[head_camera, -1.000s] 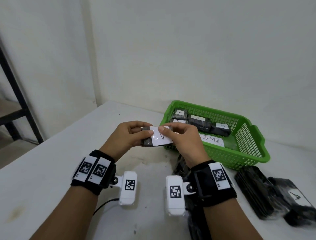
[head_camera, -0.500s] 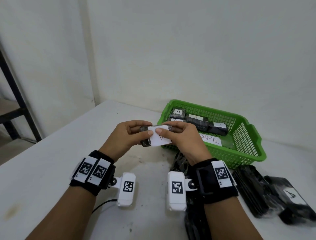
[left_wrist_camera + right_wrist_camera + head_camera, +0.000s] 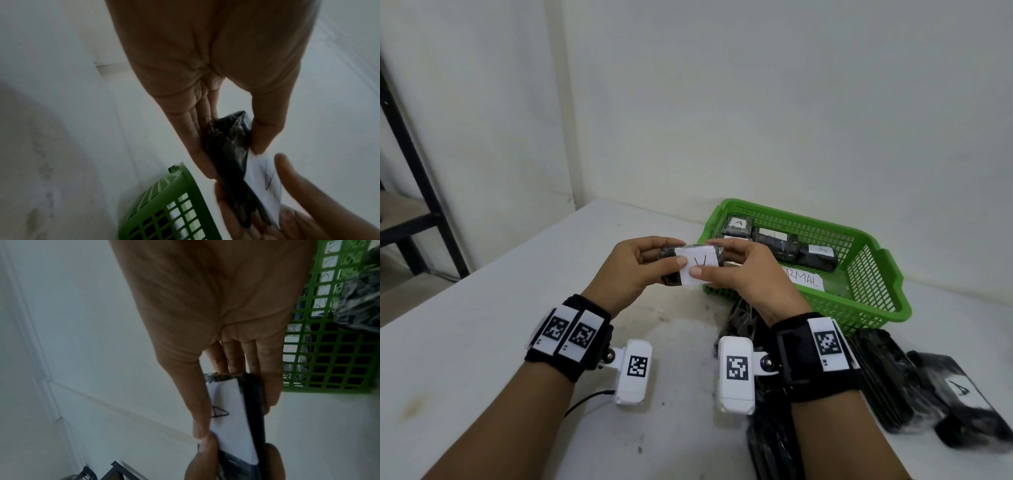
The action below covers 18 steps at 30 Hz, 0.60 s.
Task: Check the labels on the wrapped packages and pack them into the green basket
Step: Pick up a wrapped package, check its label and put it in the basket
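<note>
A small black wrapped package (image 3: 671, 260) with a white label (image 3: 697, 265) marked "A" (upside down to me) is held above the table, just left of the green basket (image 3: 873, 301). My left hand (image 3: 633, 270) pinches its left end (image 3: 228, 142), thumb on the label edge. My right hand (image 3: 736, 270) pinches the right end, thumb on the label (image 3: 230, 418). Inside the basket lie several black packages (image 3: 780, 245) with "A" labels. The basket front bears a strip reading "NORMAL" (image 3: 804, 279).
More black wrapped packages (image 3: 887, 373) lie on the white table right of my right wrist, one showing an "A" label (image 3: 965, 390). Others sit under my right forearm (image 3: 770, 442). A dark metal shelf frame (image 3: 410, 164) stands at the far left.
Both hands have turned the package a little, so the label faces me more squarely. The camera view shifted slightly; the basket sits a bit farther left in frame.
</note>
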{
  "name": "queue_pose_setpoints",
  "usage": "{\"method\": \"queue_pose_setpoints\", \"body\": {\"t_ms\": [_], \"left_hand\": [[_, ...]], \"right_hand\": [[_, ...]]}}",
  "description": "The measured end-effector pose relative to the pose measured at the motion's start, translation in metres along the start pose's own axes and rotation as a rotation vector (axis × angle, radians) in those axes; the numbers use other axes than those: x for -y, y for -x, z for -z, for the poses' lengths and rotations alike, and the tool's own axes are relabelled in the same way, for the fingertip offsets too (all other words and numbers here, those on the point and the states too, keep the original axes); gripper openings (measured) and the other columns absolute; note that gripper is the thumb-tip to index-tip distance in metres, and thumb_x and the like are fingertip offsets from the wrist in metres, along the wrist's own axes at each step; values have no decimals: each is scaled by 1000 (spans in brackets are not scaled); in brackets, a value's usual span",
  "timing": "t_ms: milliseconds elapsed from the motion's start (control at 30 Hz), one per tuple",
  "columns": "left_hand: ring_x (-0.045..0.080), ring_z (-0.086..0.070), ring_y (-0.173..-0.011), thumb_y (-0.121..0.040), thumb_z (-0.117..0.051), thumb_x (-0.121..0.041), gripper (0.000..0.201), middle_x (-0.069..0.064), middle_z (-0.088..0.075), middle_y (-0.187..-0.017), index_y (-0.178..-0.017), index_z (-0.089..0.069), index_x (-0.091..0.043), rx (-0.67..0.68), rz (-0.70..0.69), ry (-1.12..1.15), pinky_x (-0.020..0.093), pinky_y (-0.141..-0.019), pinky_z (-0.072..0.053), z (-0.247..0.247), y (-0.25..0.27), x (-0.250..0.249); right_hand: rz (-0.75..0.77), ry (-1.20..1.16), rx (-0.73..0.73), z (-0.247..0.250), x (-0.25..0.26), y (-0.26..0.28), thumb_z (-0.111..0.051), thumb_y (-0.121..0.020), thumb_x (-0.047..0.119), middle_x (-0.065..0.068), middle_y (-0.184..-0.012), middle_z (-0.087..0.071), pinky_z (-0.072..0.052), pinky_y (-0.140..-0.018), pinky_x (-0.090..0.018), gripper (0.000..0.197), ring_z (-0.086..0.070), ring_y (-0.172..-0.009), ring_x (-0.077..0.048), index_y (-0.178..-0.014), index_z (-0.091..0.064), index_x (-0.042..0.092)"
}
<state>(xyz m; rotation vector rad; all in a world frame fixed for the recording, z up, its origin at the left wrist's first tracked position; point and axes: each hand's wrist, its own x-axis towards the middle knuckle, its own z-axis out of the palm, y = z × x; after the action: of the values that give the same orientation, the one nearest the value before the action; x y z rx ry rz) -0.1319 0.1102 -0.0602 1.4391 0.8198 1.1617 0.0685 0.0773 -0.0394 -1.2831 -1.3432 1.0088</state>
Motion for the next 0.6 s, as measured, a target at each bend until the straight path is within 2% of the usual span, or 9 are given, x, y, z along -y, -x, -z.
{"method": "queue_pose_setpoints", "body": {"t_ms": [67,167,267,333,367,467,533,600], "left_hand": [[23,-74,-89,-86,-72,-5,28,13,-77,-102,-115,-70,-7,15,-18,-23,26,-73,-59,0,1,-1],[17,-75,-86,-84,-73,-1,33,9,-77,-102,-116,-69,-6,31,-51,-42,23,-73,-58,-2,2,0],[20,-74,-88,-79,-77,4,38,11,-77,-103,-115,-68,-6,10,-93,-37,31,-78,-60,-3,1,2],[22,-73,-95,-72,-83,6,46,10,-76,-105,-113,-68,-10,-7,-126,-34,35,-86,-60,-1,0,3],[22,-72,-97,-70,-84,6,49,9,-76,-106,-112,-68,-13,-4,-141,-38,35,-88,-59,0,0,3],[24,-71,-101,-68,-83,9,53,10,-74,-109,-114,-66,-11,46,-164,-43,35,-91,-57,-1,2,1],[24,-70,-105,-68,-84,8,54,9,-72,-113,-116,-65,-9,84,-183,-77,34,-93,-57,-4,4,0],[21,-70,-107,-68,-85,7,55,7,-72,-114,-117,-65,-8,107,-197,-126,31,-94,-57,-5,6,-1]], "right_hand": [[7,2,-21,0,1,0,-95,-73,19,-5,-104,-81,-62,-89,-36,43,-78,-99,-22,-111,-77,14],[27,-33,-50,2,1,0,-92,-75,11,-9,-100,-82,-64,-86,-36,38,-79,-92,-24,-109,-77,8],[19,14,-2,2,2,0,-96,-72,19,-5,-108,-81,-62,-88,-29,52,-77,-98,-16,-118,-74,10],[-67,-20,60,2,4,-1,-95,-71,33,-5,-113,-80,-61,-96,-36,66,-77,-104,-20,-127,-69,9],[-114,-79,79,2,6,0,-92,-76,36,-10,-114,-79,-61,-98,-40,64,-77,-103,-24,-129,-69,7],[-157,-173,89,3,9,1,-78,-92,21,-22,-112,-78,-61,-98,-42,34,-77,-98,-34,-119,-73,0],[-149,-175,94,3,6,2,-77,-90,7,-23,-109,-78,-62,-95,-39,26,-77,-95,-32,-114,-74,-2],[-137,-137,73,4,2,1,-80,-85,1,-21,-106,-79,-62,-95,-42,27,-78,-96,-32,-111,-75,-4]]}}
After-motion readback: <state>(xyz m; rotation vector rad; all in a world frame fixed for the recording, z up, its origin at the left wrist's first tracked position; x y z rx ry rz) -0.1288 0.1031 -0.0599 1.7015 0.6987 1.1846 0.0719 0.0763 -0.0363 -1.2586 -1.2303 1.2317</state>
